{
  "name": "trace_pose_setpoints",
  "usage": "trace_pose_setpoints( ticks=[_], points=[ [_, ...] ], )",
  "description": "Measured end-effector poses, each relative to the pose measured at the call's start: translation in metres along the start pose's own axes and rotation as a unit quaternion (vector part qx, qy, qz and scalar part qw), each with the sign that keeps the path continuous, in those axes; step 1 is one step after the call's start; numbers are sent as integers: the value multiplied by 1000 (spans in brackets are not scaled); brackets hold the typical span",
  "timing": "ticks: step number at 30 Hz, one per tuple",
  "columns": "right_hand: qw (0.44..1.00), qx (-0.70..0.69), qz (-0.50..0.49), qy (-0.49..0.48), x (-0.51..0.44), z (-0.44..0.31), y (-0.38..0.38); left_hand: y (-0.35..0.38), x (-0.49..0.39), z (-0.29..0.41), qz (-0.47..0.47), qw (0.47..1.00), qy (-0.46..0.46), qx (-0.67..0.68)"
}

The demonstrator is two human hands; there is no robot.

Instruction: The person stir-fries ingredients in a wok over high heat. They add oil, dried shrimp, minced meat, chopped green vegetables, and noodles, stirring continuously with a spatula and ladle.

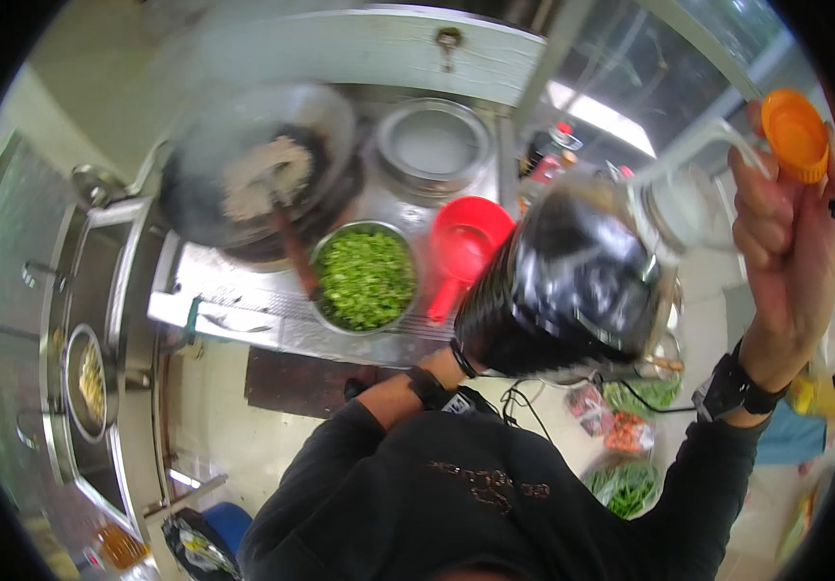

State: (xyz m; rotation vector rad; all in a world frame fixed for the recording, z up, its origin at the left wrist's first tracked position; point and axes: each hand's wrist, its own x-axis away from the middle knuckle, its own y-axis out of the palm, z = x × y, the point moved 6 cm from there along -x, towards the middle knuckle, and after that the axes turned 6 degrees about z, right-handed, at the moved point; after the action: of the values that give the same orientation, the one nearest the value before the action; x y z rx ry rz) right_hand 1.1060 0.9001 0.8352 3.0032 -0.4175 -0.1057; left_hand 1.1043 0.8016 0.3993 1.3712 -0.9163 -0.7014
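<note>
A large plastic jug (555, 290) of dark liquid hangs tilted in front of me, its pale neck (686, 207) towards the right. My right hand (787, 218) is raised at the far right, holding an orange screw cap (795, 134). Its curled fingers meet the end of the jug's translucent handle (722, 134). My left forearm reaches to the jug's lower end; the left hand itself is hidden behind the jug. Beside the jug on the steel counter lie a red plastic ladle (464, 247) and a metal bowl of chopped greens (366, 279).
A steaming wok (330, 123) holds pale food and a wooden-handled spatula (294, 254). Stacked metal basins (435, 141) stand behind the ladle, bottles (551, 152) to their right. Left is a sink (94, 276) with a bowl (76, 341). Bagged vegetables (624, 486) lie on the floor.
</note>
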Motion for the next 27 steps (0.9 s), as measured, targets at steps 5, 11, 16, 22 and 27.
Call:
trace_pose_setpoints(
  ticks=[5, 11, 16, 22, 27],
  points=[
    [994, -102, 45, 3, 34, 42, 98, -8, 144, 46, 151, 972, 133, -122],
    [938, -152, -311, -4, 24, 100, 249, 15, 345, 135, 279, 866, 363, -200],
    [949, -81, -301, -39, -18, 185, 379, 42, 457, 200, 337, 759, 506, -235],
    [960, 12, -280, 8, -49, 266, 484, 52, 497, 250, 322, 731, 566, -205],
    [960, 65, -262, -71, -60, 269, 513, 48, 488, 274, 259, 777, 562, -114]
  ],
)
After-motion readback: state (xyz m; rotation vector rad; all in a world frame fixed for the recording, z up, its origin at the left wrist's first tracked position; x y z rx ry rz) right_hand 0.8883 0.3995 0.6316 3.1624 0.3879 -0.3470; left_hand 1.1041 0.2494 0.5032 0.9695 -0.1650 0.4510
